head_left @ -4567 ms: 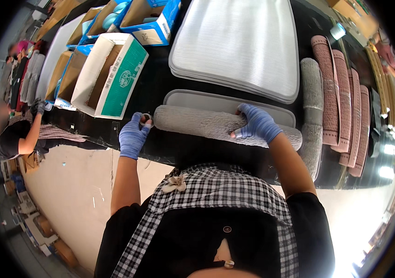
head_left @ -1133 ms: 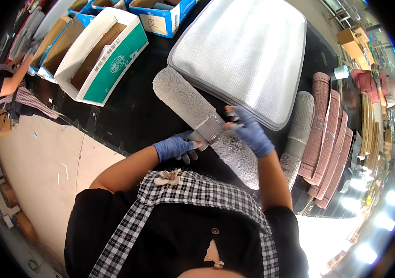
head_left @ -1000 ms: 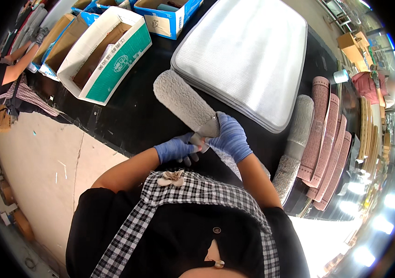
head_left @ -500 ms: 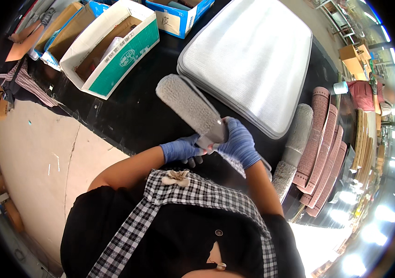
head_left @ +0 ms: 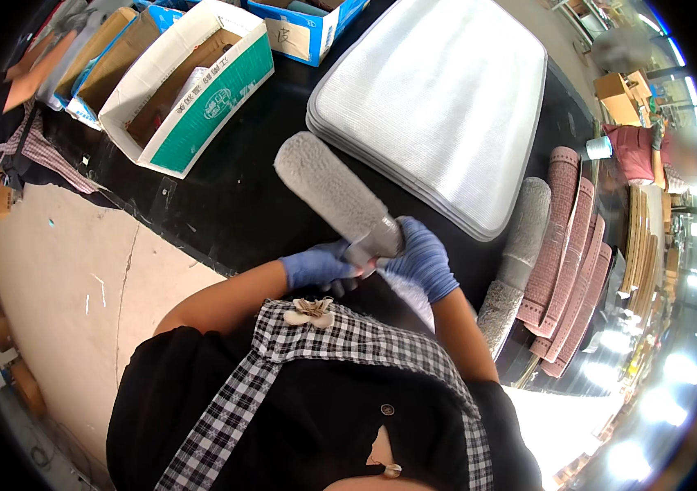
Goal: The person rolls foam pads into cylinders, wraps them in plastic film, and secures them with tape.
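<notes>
rolled grey mat (head_left: pixel 334 195): left hand (head_left: pixel 320 266), right hand (head_left: pixel 422 258) fingers clamped round near end.

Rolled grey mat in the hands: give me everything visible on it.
The rolled grey mat is a fuzzy, plush-looking tight cylinder, its rounded free end pointing up-left and lifted over the black table. Both blue-gloved hands grip its near end: left hand beneath, right hand wrapped around the side. Nothing else visibly touches it.
</notes>
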A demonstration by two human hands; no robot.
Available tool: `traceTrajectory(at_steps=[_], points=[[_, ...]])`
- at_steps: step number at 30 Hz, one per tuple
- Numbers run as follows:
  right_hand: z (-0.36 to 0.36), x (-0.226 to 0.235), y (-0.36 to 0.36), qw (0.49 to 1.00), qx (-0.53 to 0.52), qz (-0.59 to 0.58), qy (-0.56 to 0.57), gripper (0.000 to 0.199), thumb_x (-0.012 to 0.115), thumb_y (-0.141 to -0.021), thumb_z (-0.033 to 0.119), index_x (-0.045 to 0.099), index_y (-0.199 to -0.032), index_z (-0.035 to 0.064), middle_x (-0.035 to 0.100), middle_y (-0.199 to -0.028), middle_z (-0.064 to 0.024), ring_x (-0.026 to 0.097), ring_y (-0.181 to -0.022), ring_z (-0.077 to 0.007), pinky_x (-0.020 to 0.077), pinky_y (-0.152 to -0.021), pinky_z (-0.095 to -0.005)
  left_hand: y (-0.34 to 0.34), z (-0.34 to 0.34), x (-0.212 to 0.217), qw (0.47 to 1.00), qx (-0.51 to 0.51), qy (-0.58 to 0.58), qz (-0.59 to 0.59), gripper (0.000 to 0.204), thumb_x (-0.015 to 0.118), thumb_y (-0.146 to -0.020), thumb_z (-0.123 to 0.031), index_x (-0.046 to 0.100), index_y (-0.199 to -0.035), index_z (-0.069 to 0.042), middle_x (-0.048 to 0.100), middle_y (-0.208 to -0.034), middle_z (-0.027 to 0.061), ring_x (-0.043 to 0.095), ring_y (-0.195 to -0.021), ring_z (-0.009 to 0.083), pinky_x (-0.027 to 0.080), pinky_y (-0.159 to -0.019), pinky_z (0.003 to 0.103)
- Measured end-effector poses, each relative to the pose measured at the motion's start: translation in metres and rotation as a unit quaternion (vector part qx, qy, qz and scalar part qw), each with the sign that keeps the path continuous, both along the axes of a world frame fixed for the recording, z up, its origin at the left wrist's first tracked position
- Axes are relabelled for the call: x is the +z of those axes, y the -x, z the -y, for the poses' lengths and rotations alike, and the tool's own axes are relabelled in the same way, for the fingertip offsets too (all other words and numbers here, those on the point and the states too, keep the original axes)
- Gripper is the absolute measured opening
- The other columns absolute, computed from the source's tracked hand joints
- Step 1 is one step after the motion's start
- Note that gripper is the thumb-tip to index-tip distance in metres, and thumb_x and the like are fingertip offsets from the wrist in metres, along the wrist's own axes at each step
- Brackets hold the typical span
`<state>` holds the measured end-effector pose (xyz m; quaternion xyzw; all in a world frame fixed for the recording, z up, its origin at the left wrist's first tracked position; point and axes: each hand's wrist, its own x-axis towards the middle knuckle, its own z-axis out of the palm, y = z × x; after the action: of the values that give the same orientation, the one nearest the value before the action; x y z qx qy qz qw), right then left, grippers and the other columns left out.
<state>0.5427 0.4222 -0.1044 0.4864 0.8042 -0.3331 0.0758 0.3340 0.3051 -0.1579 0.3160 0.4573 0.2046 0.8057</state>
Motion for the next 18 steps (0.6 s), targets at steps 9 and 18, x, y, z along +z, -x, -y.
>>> traceTrajectory(at_steps=[9, 18], points=[[-0.037, -0.014, -0.042, 0.982, -0.133, -0.134, 0.010, 0.087, 0.094, -0.056, 0.055, 0.064, -0.121, 0.0046, 0.066, -0.110, -0.0163, 0.064, -0.108, -0.0314, 0.0509, -0.095, -0.0428, -0.004, -0.009, 0.005, 0.996, -0.035, 0.087, 0.007, 0.047, 0.069, -0.095, -0.041, 0.059, -0.127, -0.007, 0.072, -0.101, 0.0092, 0.069, -0.078, 0.0158, 0.056, -0.065, 0.029], [0.026, 0.006, -0.025, 0.996, -0.005, -0.047, 0.072, 0.083, 0.088, -0.064, 0.056, 0.063, -0.124, 0.0038, 0.070, -0.108, -0.0182, 0.067, -0.106, -0.0356, 0.0528, -0.094, -0.0423, 0.018, 0.027, -0.006, 0.999, -0.038, 0.019, 0.032, 0.025, 0.066, -0.096, -0.012, 0.069, -0.119, -0.005, 0.067, -0.124, 0.0094, 0.057, -0.123, 0.0211, 0.043, -0.108, 0.034]])
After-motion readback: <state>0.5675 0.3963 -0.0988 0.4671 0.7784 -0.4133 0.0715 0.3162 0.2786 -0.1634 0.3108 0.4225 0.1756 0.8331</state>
